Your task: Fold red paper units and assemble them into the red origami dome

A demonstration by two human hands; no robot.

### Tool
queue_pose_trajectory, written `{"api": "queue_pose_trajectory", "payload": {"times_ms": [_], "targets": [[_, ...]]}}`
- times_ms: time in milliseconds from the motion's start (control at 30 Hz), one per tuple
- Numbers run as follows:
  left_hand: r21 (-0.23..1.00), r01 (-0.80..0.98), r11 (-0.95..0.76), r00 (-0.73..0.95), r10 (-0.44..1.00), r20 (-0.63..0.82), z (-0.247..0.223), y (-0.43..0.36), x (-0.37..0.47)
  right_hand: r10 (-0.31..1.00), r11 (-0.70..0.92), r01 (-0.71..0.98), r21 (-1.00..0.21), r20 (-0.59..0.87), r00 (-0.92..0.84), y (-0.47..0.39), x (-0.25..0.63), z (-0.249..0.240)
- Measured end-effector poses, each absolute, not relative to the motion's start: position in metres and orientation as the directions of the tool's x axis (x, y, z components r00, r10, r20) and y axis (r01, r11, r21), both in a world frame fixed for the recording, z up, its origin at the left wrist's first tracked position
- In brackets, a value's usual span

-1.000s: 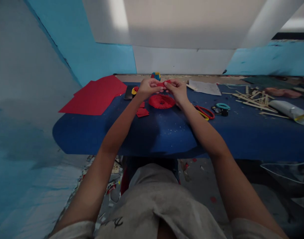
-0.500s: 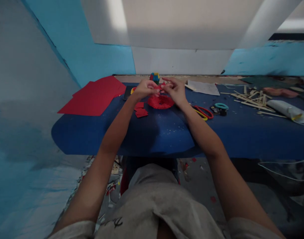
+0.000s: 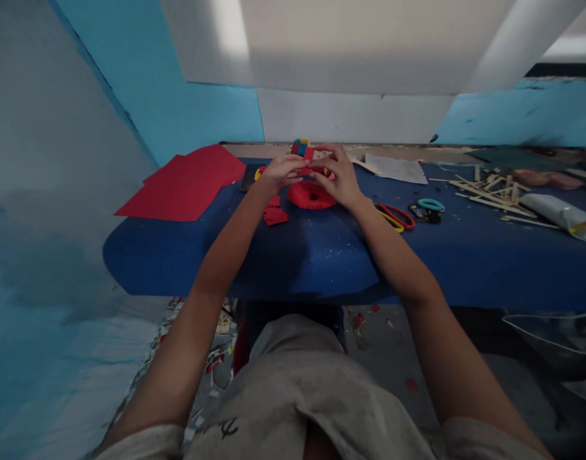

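Observation:
Both hands meet above a red ring of folded paper pieces that lies on the blue table. Between the fingertips is a small piece of red paper. My left hand pinches it from the left, fingers closed. My right hand grips it from the other side with thumb and fingers. A small stack of red paper pieces sits just left of the ring. Behind the hands stands a multicoloured folded-paper object, partly hidden.
Large red sheets lie at the left. To the right are red and yellow scissor handles, a teal-handled tool, a scatter of wooden sticks, a white sheet and a white rolled packet. A wall rises behind.
The red paper between my hands has turned, and a flat upright part now shows. My right fingers have moved up and over it. The view has shifted slightly.

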State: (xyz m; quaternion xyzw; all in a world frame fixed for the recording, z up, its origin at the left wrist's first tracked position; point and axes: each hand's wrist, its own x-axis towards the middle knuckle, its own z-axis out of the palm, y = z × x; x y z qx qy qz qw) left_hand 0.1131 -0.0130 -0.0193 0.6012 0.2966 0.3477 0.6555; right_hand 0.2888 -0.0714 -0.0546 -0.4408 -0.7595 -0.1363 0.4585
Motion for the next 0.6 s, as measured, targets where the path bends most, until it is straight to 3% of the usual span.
{"api": "queue_pose_trajectory", "payload": {"times_ms": [367,600], "targets": [[0.974,-0.193,0.118,0.700,0.712,0.052,-0.0184,-0.0150,0.1136,0.572,0.573,0.793,-0.208,0.794,-0.205,-0.0771,0.2877,-0.0491],[0.957,-0.059,-0.284,0.616,0.744,0.259,-0.0232,-0.0065,0.1115,0.595,0.576,0.797,-0.181,0.762,-0.256,-0.0782,0.2863,-0.0476]]}}
